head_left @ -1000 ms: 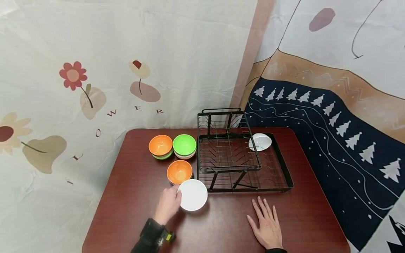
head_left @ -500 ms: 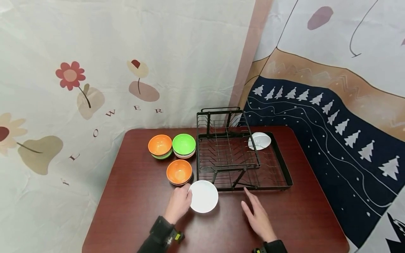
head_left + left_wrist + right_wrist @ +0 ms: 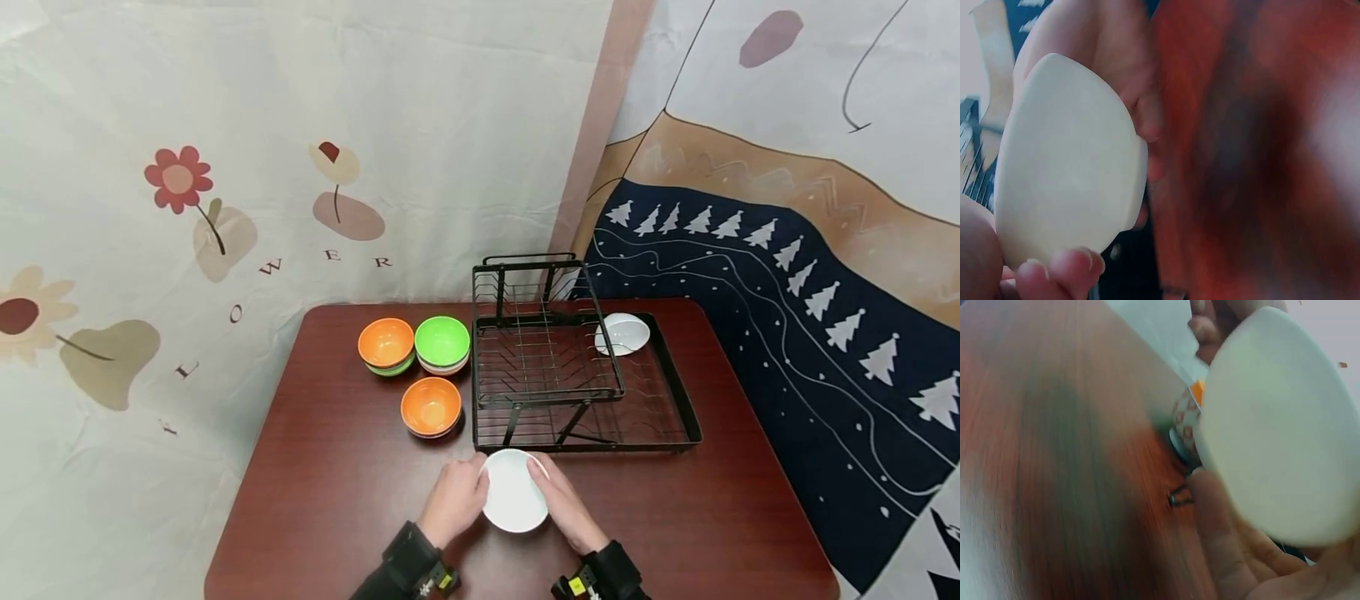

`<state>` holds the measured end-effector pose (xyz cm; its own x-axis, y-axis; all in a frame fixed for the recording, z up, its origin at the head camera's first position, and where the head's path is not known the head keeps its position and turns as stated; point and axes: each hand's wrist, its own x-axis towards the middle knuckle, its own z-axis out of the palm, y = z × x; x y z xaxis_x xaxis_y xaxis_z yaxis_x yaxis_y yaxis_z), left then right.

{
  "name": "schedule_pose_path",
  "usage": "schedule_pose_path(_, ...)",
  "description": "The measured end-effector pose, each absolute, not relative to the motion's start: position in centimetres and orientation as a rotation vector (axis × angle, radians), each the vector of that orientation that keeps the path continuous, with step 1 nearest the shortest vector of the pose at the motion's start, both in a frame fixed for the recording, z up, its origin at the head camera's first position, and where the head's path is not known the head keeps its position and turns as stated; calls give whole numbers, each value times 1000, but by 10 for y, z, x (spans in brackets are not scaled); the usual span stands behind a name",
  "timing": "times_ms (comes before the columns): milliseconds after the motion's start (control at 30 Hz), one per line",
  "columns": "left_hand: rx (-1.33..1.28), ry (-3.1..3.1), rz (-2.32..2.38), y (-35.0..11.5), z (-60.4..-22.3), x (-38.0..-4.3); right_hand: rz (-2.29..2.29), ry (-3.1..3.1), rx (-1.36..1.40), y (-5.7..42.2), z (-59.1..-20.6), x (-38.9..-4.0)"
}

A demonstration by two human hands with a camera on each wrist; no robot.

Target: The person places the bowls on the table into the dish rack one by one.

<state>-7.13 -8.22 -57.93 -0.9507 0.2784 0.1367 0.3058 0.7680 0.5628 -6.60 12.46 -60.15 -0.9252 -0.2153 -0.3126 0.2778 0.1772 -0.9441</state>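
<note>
A plain white bowl [image 3: 516,493] is held between both hands above the front of the table. My left hand [image 3: 454,502] pinches its left rim, and my right hand [image 3: 567,510] grips the right side with the thumb over the rim. From the left wrist view, the pale outer wall of the bowl [image 3: 1069,156] shows, the left fingertips [image 3: 1054,269] at its lower edge. Fingers of the right hand [image 3: 1222,531] lie under the bowl [image 3: 1279,431] in the right wrist view.
Behind the hands stands a black two-tier dish rack [image 3: 551,396]. A white bowl [image 3: 627,334] leans at its right. To the rack's left are stacked bowls, topped by an orange bowl [image 3: 386,342], a green bowl [image 3: 442,340] and a nearer orange bowl [image 3: 431,406].
My left hand has carried the white bowl rightward and a little nearer. My right hand has lifted off the table, come left and taken hold of the bowl's right side.
</note>
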Motion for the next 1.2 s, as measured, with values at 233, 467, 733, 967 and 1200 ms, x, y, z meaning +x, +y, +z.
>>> schedule_pose_path(233,-474,-2930,-936,-72,-585,-66,-1772,2160,96,125,-607,-62)
schedule_pose_path(467,-477,-2907,-1025,-75,-585,-66,-1750,2207,92,128,-610,-66)
schedule_pose_path(733,-451,-2893,-1064,-90,-587,-71,-1783,2212,113,152,-605,-70)
schedule_pose_path(967,-398,-2888,-964,-125,-607,-73,-1809,2232,178,200,-588,-74)
schedule_pose_path(1200,-232,-2990,-635,-173,-627,-77,-1830,2203,284,247,-582,-79)
